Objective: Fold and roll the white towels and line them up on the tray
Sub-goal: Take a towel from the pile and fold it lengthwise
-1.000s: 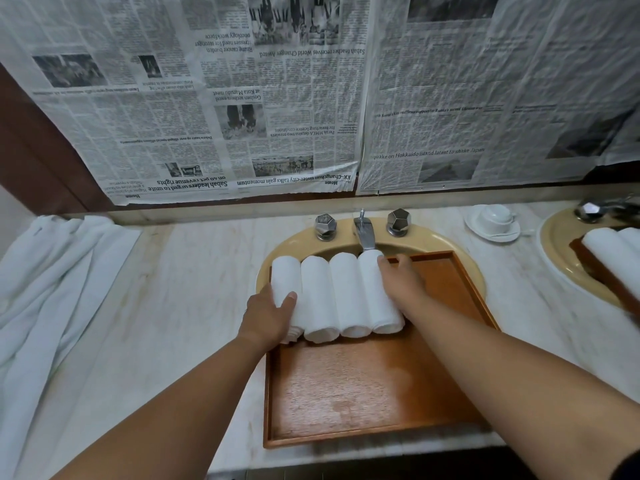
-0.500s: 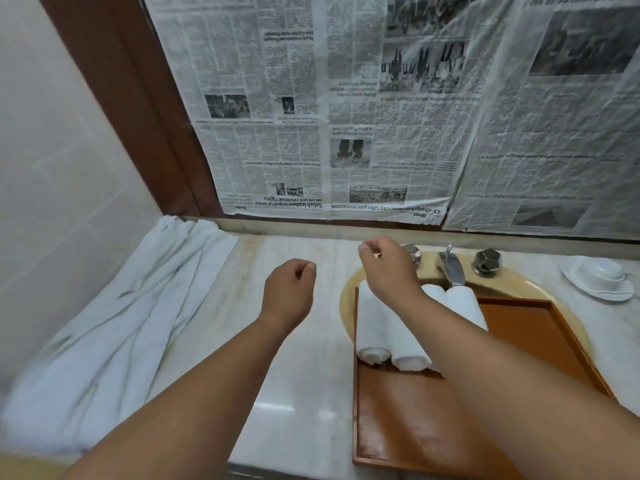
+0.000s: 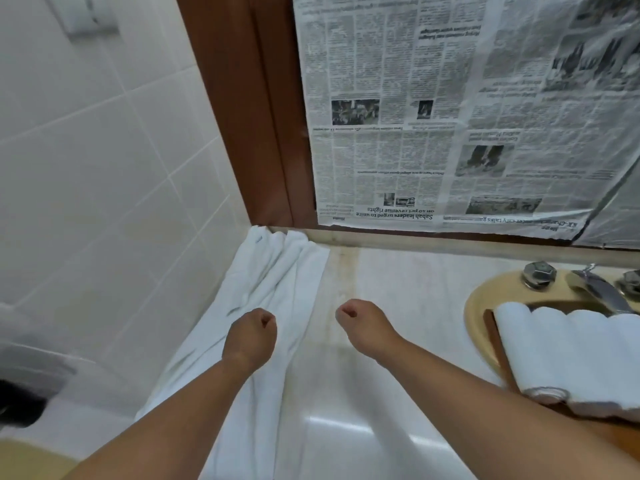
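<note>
A pile of loose white towels lies on the marble counter against the tiled left wall. My left hand hovers over this pile with its fingers curled in, holding nothing that I can see. My right hand is beside it over bare counter, also curled and empty. At the right edge, several rolled white towels lie side by side on the wooden tray, which sits over the sink. Both hands are well away from the tray.
The yellow sink with its faucet and taps lies under the tray. Newspaper covers the wall behind, next to a brown frame. White tiles close the left side.
Both hands have left the rolled towels on the tray and moved left across the counter to the loose towel pile. My view has swung left with them.
</note>
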